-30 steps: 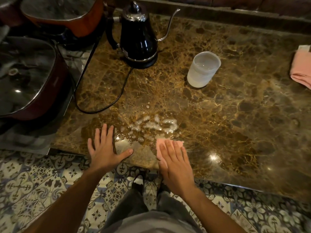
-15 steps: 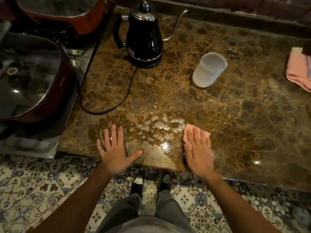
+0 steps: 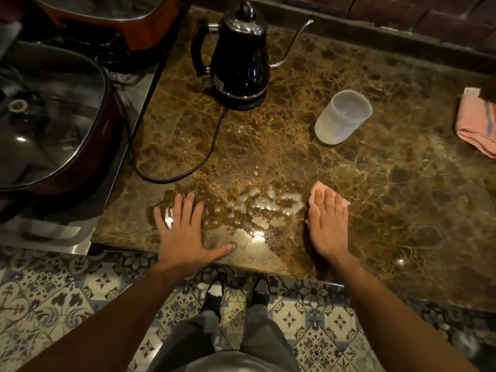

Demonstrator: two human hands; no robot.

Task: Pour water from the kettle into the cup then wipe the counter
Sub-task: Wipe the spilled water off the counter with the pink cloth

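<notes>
A black gooseneck kettle [image 3: 241, 57] stands on its base at the back of the brown marble counter [image 3: 389, 197]. To its right stands a frosted white cup [image 3: 342, 118] with water in it. A puddle of spilled water [image 3: 257, 204] lies near the front edge. My left hand [image 3: 185, 232] rests flat and spread on the counter, left of the puddle. My right hand [image 3: 327, 224] presses flat on a small pink cloth [image 3: 318, 190] at the puddle's right end; the hand hides most of the cloth.
The kettle's black cord [image 3: 209, 154] loops across the counter to the left. Two large lidded pans [image 3: 53, 122] sit on the stove at left. A folded pink towel [image 3: 476, 127] lies at the right edge. Patterned floor tiles and my shoes show below.
My right hand has slid the pink cloth to the right and away from the front edge, leaving a wiped streak. My left hand stays planted.
</notes>
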